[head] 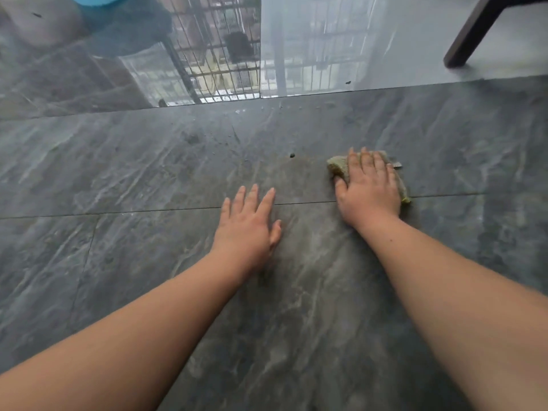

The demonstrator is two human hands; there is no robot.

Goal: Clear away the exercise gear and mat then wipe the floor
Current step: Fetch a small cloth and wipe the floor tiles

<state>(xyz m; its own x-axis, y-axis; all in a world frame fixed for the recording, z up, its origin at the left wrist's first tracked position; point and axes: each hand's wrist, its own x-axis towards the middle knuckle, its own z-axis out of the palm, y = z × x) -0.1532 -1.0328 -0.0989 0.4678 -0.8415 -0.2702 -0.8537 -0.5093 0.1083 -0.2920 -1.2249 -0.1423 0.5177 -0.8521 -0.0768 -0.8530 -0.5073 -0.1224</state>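
Observation:
My right hand point(369, 188) lies flat on a crumpled yellow-green cloth point(338, 167) and presses it onto the dark grey marble-patterned floor tiles point(148, 173). Only the cloth's left end and right edge show past my fingers. My left hand point(249, 223) rests flat on the floor to the left of the cloth, fingers spread, holding nothing. No mat or exercise gear is in view.
A dark chair leg point(465, 46) stands on the floor at the top right. A blue object point(98, 0) sits at the top left edge. A small dark speck point(292, 155) lies on the tile just left of the cloth. The far tiles reflect a window grille.

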